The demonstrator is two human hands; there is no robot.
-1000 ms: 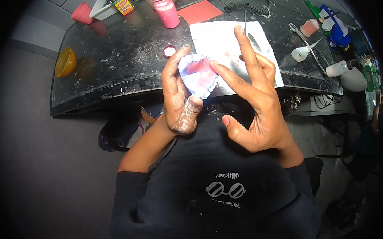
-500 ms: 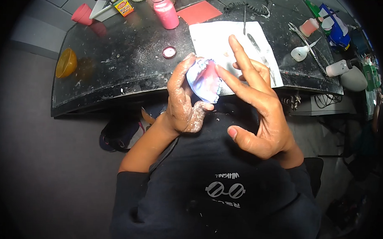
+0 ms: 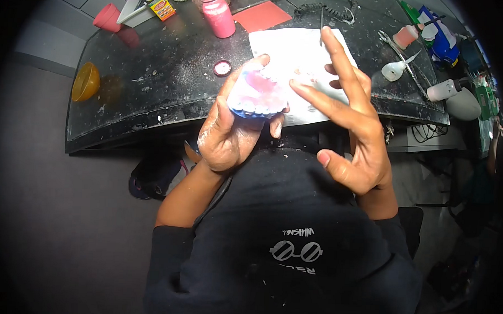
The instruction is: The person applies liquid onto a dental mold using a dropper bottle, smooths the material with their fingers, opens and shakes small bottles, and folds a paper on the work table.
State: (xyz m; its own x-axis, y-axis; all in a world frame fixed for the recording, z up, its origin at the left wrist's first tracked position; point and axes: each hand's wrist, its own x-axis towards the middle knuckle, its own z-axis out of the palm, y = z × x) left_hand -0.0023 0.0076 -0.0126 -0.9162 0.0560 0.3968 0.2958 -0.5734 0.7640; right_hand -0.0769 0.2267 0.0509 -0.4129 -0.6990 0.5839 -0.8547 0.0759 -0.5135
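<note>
A dental model [image 3: 259, 93], blue at its toothed edge with pink material over the palate, is gripped in my left hand [image 3: 228, 135]. White powder coats the fingers of that hand. Its row of teeth faces my body, and strong light washes out part of the surface. To the right of the model, my right hand [image 3: 352, 122] hangs with its fingers spread and nothing in them. The index fingertip is close to the model's right edge, apart from it. Beneath and behind both hands lies a white paper sheet [image 3: 266, 42] with small pinkish bits on it.
An uncapped jar of pink powder [image 3: 218, 17] stands at the back, its lid [image 3: 222, 68] nearer me. A pink sheet [image 3: 262, 16], pink cup [image 3: 107, 17] and yellow bowl [image 3: 87, 82] sit on the black table [image 3: 154, 81]. Pliers [image 3: 396, 46] and a white dropper bottle [image 3: 394, 70] lie right.
My left hand has turned the dental model so its teeth face my body, moving it slightly left. My right hand has drawn off to the right, its index finger leaving the model.
</note>
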